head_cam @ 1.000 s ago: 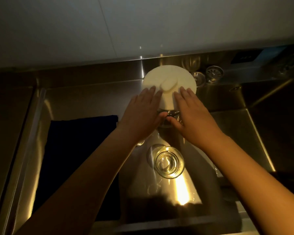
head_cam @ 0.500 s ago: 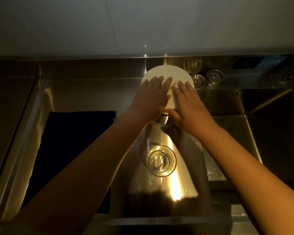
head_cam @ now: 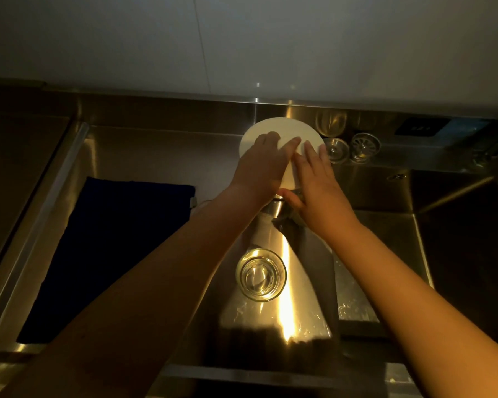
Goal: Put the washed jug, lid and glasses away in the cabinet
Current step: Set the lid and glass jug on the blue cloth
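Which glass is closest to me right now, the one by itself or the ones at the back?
The lone glass, mouth up, between the forearms. The other glasses stand behind, against the back wall, right of the white lid.

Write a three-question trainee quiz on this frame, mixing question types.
1. True or false: both hands rest on the lid.
2. Where does the cloth lie from the glass? A) left B) right C) behind
3. Fill in: the glass stands with its mouth facing ____.

Key: 1 true: left hand and right hand lie on it with straight fingers. 2 A. 3 up.
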{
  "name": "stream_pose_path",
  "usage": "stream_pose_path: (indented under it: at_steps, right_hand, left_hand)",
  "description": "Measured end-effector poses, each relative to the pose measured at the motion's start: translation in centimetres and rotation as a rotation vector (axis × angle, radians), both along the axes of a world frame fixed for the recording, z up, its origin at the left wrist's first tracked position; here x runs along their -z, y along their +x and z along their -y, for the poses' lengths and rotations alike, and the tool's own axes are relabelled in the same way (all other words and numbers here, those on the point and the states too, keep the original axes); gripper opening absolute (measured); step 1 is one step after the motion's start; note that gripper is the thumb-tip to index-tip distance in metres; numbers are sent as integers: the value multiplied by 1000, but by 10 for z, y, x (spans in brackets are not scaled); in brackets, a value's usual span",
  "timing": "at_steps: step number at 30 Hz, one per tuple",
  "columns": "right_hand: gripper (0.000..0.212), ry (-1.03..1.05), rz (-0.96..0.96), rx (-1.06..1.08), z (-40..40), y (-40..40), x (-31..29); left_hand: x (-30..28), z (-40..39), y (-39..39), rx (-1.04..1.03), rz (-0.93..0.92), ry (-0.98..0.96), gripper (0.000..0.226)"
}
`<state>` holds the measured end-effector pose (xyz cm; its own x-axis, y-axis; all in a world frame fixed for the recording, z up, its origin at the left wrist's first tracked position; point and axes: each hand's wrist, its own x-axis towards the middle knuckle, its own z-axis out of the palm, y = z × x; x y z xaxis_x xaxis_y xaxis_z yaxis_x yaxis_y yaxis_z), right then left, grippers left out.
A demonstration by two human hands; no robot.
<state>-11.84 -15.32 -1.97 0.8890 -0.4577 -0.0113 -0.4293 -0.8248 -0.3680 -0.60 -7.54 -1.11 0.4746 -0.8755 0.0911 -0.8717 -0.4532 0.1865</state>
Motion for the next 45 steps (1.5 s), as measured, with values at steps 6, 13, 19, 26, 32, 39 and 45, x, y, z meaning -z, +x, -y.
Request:
stream_pose_path:
  at_steps: [6, 13, 19, 26, 32, 39, 45]
  right_hand:
    - [75, 1, 59, -6, 0, -2, 4]
    - [68, 17, 184, -39, 1, -6, 0]
    - [67, -9, 185, -53, -9, -2, -9]
    - [65, -26, 160, -70, -36, 15, -22]
    - [70, -69, 167, -88, -74, 45, -27]
    - [72, -58, 162, -66, -124, 94, -21]
    - [74, -11, 122, -69, -153, 137, -6]
  left_hand:
    - [0, 2, -6, -64, -63, -36, 85]
    - [-4, 1, -9, -104, -51, -99, 81]
    - [-14, -9, -8, -116, -20, -130, 75]
    - [-24, -38, 10, -101, 60, -211, 54]
    - [-29, -82, 40, -49, 54, -305, 49]
    - [-22, -125, 92, -57, 3, -232, 55]
    - [-3, -154, 134, -85, -33, -202, 55]
